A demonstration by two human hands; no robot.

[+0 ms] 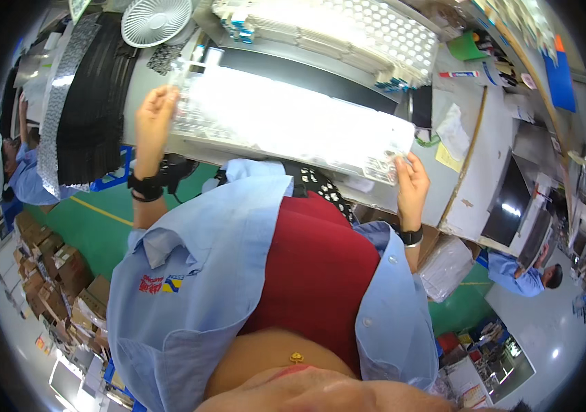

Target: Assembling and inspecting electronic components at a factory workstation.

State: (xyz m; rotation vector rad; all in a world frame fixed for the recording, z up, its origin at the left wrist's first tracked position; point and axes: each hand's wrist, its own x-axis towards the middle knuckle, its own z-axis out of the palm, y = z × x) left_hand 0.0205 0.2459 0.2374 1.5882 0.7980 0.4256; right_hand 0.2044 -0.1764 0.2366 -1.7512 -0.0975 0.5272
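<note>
A long, glaring white panel (pixel 293 120) is held up between my two hands over the front of the bench. Its middle is washed out by light; its two ends look clear with a fine pattern. My left hand (pixel 156 123) pinches the left end, fingers closed on the edge. At the right end, the fingers of my right hand (pixel 411 187) grip the lower corner. Just behind the panel lies a dark flat strip (pixel 293 74). Beyond that sits a stack of white perforated panels (pixel 382 34) with blue-tipped ends.
Tall black stacked sheets (pixel 97 103) stand at the left, near a white round slatted thing (pixel 156 22). To the right are crumpled white material (pixel 452 134), a marker (pixel 459 74), a green container (pixel 466 47) and a dark screen (pixel 509 200). Co-workers (pixel 29 175) sit at both sides.
</note>
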